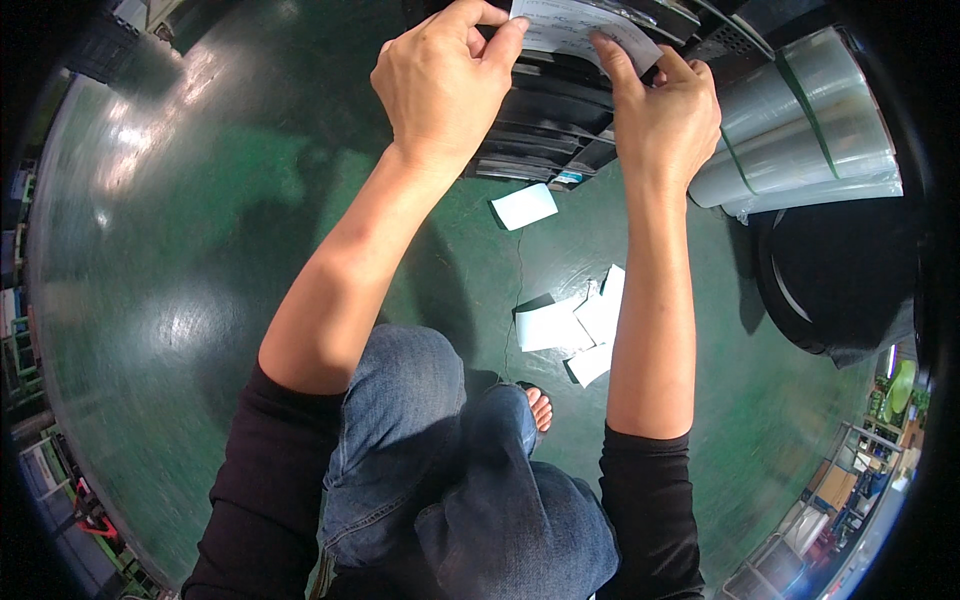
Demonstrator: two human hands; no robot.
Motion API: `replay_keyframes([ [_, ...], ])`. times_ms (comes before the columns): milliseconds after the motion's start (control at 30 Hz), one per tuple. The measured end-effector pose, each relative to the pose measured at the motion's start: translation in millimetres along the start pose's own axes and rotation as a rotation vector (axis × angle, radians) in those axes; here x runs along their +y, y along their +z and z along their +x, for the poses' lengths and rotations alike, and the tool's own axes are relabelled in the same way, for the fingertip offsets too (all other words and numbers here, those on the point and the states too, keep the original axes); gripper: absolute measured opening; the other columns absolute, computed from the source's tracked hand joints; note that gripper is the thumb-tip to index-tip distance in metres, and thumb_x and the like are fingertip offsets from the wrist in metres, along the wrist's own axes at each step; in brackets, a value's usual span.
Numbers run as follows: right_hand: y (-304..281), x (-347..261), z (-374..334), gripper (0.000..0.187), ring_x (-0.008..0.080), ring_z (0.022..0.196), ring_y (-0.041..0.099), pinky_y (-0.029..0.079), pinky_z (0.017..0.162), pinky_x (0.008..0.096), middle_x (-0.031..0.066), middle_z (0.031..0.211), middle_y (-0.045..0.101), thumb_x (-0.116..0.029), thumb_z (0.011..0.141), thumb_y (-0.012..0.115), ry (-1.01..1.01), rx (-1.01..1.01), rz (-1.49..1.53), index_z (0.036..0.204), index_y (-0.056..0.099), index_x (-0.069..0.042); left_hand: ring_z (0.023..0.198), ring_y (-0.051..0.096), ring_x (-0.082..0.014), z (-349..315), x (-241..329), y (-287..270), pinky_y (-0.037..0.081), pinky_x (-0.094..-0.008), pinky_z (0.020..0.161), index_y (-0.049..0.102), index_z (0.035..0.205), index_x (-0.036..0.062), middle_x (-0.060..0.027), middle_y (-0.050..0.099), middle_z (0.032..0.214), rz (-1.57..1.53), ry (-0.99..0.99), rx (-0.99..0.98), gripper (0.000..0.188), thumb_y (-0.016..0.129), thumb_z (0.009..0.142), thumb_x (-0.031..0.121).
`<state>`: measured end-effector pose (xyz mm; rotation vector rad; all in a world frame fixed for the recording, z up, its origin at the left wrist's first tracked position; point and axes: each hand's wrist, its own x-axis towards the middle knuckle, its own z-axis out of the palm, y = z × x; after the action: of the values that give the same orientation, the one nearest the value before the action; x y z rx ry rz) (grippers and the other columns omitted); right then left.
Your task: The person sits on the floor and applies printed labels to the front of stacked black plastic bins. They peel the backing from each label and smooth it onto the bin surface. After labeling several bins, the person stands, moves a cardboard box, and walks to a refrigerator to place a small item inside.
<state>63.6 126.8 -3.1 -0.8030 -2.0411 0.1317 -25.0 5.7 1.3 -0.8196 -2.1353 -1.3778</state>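
A white paper slip (pixel 570 28) with writing on it is stretched between my two hands at the top of the view. My left hand (pixel 445 80) pinches its left edge between thumb and fingers. At the slip's right end, my right hand (pixel 668 125) presses the thumb on its face, with the fingers curled behind. Just behind and below the paper stands a stack of black plastic trays or bins (pixel 545 115). Whether the slip touches the stack I cannot tell.
One white slip (pixel 525 207) lies on the green floor (pixel 200 250) before the stack. Several more slips (pixel 550 325) lie nearer my foot. To the right are rolls of clear plastic film (pixel 810 130) with green straps, and a large black object (pixel 840 270).
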Motion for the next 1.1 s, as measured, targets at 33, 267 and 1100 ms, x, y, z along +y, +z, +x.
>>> replay_keyframes([
  [33, 2, 0, 1, 0.055, 0.0199, 0.056, 0.049, 0.040, 0.051, 0.0345, 0.0054, 0.065, 0.048, -0.053, 0.067, 0.075, -0.038, 0.046, -0.003, 0.073, 0.067, 0.001, 0.043, 0.052, -0.0186, 2, 1, 0, 0.040, -0.0327, 0.046, 0.063, 0.070, 0.0057, -0.0065, 0.053, 0.049, -0.007, 0.013, 0.026, 0.014, 0.071, 0.076, 0.015],
  [267, 1, -7, -2, 0.043, 0.0276, 0.082, 0.061, 0.036, 0.076, 0.0427, 0.0116, 0.087, 0.062, -0.044, 0.068, 0.075, 0.089, -0.029, 0.008, 0.092, 0.072, -0.008, 0.053, 0.059, -0.0161, 0, -1, 0, 0.045, -0.0294, 0.053, 0.067, 0.084, 0.0092, -0.0038, 0.062, 0.060, 0.105, -0.046, -0.082, 0.019, 0.074, 0.075, 0.025],
  [1100, 4, -5, -2, 0.051, 0.0258, 0.065, 0.060, 0.046, 0.059, 0.0389, 0.0086, 0.075, 0.058, -0.053, 0.069, 0.073, 0.006, 0.065, -0.072, 0.087, 0.072, -0.005, 0.052, 0.062, -0.0238, 2, -6, 4, 0.044, -0.0386, 0.061, 0.069, 0.072, 0.0118, -0.0033, 0.062, 0.053, 0.518, 0.265, 0.027, 0.022, 0.068, 0.078, 0.033],
])
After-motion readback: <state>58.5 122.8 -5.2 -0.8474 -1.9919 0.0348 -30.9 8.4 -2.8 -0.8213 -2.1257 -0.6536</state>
